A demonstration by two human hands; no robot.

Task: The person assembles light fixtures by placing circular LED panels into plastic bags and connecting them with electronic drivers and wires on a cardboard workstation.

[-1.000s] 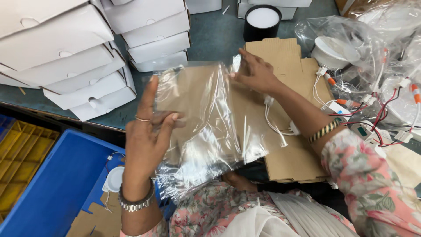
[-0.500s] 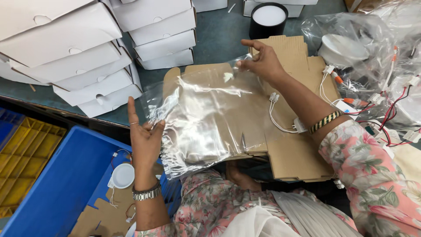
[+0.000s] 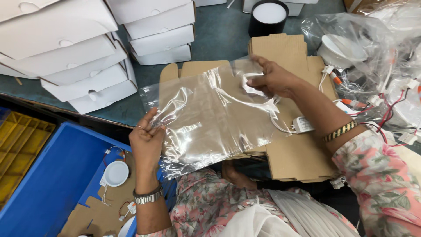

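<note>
Head view: both hands hold a clear bag stretched flat above a stack of flat cardboard sheets that lies on the counter and juts over its near edge. The left hand grips the bag's near-left edge, fingers pressed together and pinching the plastic against the thumb; a metal watch sits on that wrist. The right hand holds the bag's far-right corner, its fingers curled and pinching the film, with a striped bangle on the wrist. A white driver with thin wires lies on the cardboard just beside the right forearm. White boxes are stacked along the counter's left side and far edge, and a black round lamp stands at the far edge behind the cardboard. At the right edge lies a heap of bagged lamps with red and white wires. Below the counter's near-left edge sits a blue crate holding a white round lamp, and a yellow tray lies to its left.
</note>
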